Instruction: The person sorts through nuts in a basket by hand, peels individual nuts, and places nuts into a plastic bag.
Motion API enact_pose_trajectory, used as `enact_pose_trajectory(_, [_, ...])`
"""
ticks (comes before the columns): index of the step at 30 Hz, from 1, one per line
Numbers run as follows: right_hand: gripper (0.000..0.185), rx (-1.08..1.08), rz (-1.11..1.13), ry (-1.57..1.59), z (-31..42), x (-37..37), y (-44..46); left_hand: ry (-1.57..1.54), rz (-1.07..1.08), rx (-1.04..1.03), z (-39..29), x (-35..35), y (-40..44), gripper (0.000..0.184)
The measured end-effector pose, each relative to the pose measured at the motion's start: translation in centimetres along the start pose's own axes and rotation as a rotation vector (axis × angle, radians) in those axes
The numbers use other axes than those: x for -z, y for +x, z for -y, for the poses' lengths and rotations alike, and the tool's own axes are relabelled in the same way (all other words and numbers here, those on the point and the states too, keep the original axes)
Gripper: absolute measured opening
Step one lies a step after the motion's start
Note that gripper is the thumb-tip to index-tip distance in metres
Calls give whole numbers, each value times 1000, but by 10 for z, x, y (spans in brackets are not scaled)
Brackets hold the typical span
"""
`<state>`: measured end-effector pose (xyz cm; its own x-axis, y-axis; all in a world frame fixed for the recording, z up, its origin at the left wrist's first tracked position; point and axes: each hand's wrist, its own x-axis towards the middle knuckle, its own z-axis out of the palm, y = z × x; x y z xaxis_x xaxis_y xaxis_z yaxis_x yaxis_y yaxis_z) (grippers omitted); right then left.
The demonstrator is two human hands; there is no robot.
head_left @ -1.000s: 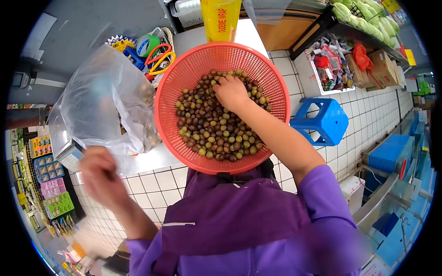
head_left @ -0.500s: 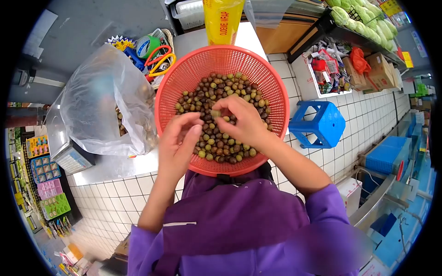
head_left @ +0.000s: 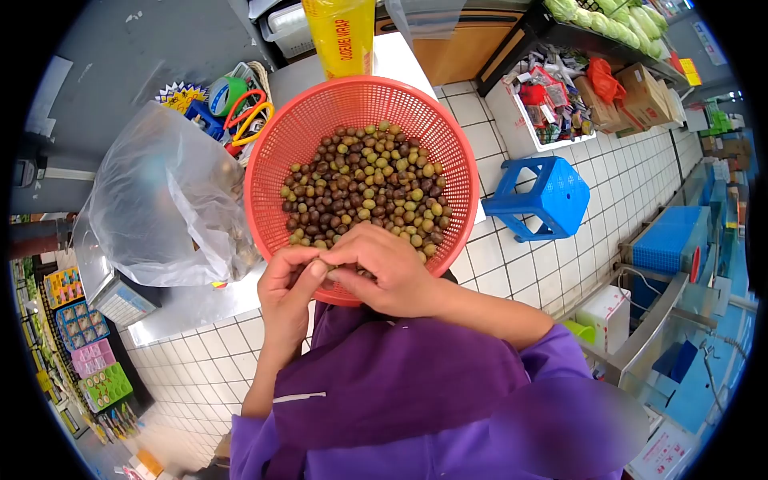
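Note:
A red plastic basket [head_left: 258, 164] holds many small round fruits [head_left: 360, 172], green, olive and dark brown. Over its near rim, my left hand [head_left: 288, 292] is pinched, thumb against fingers. My right hand [head_left: 376, 268] meets it from the other side, its thumb and fingers also closed. Between the touching fingertips a small round fruit is almost entirely hidden. Both hands are above the basket's near side, close to my purple apron [head_left: 408, 376].
A clear plastic bag [head_left: 152, 216] lies left of the basket on the pale table [head_left: 204, 308]. Behind it are scissors [head_left: 254, 120] and tape [head_left: 228, 96]. A yellow wrap roll [head_left: 342, 40] stands at the back. A blue stool [head_left: 552, 196] is on the right.
My hands have come together and moved toward me, from over the fruit to the near rim. The right hand brought a greenish fruit along. The view has shifted slightly.

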<state>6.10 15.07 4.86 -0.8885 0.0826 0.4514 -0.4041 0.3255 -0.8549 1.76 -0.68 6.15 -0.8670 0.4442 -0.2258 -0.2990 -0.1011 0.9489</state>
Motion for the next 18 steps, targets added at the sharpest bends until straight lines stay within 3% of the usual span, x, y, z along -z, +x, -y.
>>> enact_pose_trajectory(4, [14,-53,82,-37,-6,4,-3,156,-40,-227,-14,24,-12,16])
enact_pose_trajectory(6, [11,-85,100,-208,-25,21,-3,421,-217,-708,-38,53,-13,17])
enact_pose_trajectory(7, [12,-129,104,-363,-44,35,-4,563,-312,-822,-55,76,-14,16])
enact_pose_trajectory(8, [14,-180,134,-431,-70,52,-6,703,-449,-868,-71,90,-12,17])
enact_pose_trajectory(9, [16,-282,186,-577,-80,69,-2,992,-473,-913,-89,96,-5,22])
enact_pose_trajectory(10, [17,-246,198,-645,-95,79,-1,1331,-659,-889,-102,83,2,30])
enact_pose_trajectory(13, [20,-283,283,-746,-112,82,5,1311,-689,-968,-109,64,3,33])
enact_pose_trajectory(15, [18,-327,354,-803,-120,70,9,915,-372,-1073,-83,56,7,28])
enact_pose_trajectory(17, [16,-274,436,-984,-133,61,8,986,-78,-912,-63,23,17,29])
enact_pose_trajectory(18, [15,-260,412,-1004,-138,59,8,880,42,-750,-45,11,26,29])
